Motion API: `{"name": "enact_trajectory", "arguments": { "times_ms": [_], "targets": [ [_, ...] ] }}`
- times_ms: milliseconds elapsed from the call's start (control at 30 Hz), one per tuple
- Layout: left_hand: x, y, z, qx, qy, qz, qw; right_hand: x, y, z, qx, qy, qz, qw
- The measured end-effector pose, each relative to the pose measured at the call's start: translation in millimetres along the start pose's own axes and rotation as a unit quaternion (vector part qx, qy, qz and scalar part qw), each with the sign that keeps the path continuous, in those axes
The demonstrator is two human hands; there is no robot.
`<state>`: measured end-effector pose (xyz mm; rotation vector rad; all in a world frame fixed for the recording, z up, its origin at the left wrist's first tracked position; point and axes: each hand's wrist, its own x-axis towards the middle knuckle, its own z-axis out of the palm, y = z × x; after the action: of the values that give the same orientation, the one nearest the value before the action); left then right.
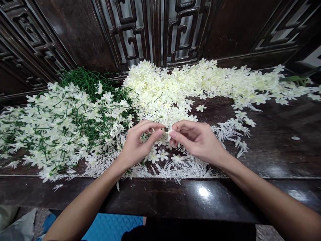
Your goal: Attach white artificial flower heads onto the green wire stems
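Note:
My left hand (139, 142) and my right hand (197, 138) meet over the middle of a dark wooden table (276, 147). Both are pinched, fingertips almost touching, around a small white artificial flower (168, 131) held between them. Under and around my hands lie thin white plastic stamen pieces (185, 167) and a few loose blossoms (160, 155). A large heap of loose white blossoms (190, 83) sits just behind my hands.
To the left lies a pile of green wire stems with white flowers attached (62, 124). Carved dark wooden panels (150, 30) rise behind the table. Scattered petals (295, 138) dot the right side. A blue mat (112, 227) shows below the table's front edge.

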<state>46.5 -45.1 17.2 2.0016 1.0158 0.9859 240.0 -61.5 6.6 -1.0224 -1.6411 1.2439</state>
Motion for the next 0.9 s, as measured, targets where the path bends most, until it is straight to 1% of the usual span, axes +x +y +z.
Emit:
{"name": "enact_trajectory", "arguments": {
  "times_ms": [67,133,200,300,367,467,533,567,633,700,733,767,833,867,900],
  "targets": [
    [1,1,-3.0,-0.032,0.019,-0.041,0.998,1,0,0,-0.006,0.020,0.008,1.000],
    [1,1,-5.9,-0.070,0.014,-0.088,0.994,1,0,0,-0.008,0.029,0.014,0.999],
    [1,1,-7.3,-0.115,0.000,-0.114,0.987,1,-1,1,-0.001,0.022,0.020,1.000],
    [1,0,-6.4,-0.180,-0.017,-0.109,0.977,1,-3,2,0.036,-0.013,0.020,0.999],
    [1,-1,-4.6,-0.200,-0.027,-0.114,0.973,1,-3,3,0.063,-0.031,0.012,0.997],
    [0,-2,-1.7,-0.195,-0.035,-0.119,0.973,0,-2,3,0.063,-0.019,-0.002,0.998],
    [0,-3,0.0,-0.162,-0.026,-0.099,0.981,0,-1,3,0.054,-0.005,-0.007,0.999],
    [0,-4,0.8,-0.127,-0.014,-0.084,0.988,0,-1,3,0.051,0.001,-0.007,0.999],
    [-1,-6,2.1,-0.014,0.029,-0.053,0.998,0,-3,2,0.052,0.015,-0.007,0.999],
    [-1,-8,2.9,0.108,0.083,-0.008,0.991,0,-4,2,0.053,0.029,-0.006,0.998],
    [-1,-8,3.2,0.147,0.099,0.025,0.984,0,-4,2,0.054,0.034,-0.007,0.998],
    [-1,-8,3.4,0.162,0.099,0.062,0.980,0,-4,2,0.054,0.039,-0.010,0.998],
    [-2,-7,3.9,0.132,0.062,0.125,0.981,0,-3,2,0.051,0.044,-0.018,0.998],
    [-2,-6,4.2,0.106,0.038,0.137,0.984,0,-2,2,0.047,0.044,-0.021,0.998],
    [-3,-6,4.3,0.082,0.021,0.135,0.987,0,-2,2,0.044,0.043,-0.023,0.998]
  ]
}}
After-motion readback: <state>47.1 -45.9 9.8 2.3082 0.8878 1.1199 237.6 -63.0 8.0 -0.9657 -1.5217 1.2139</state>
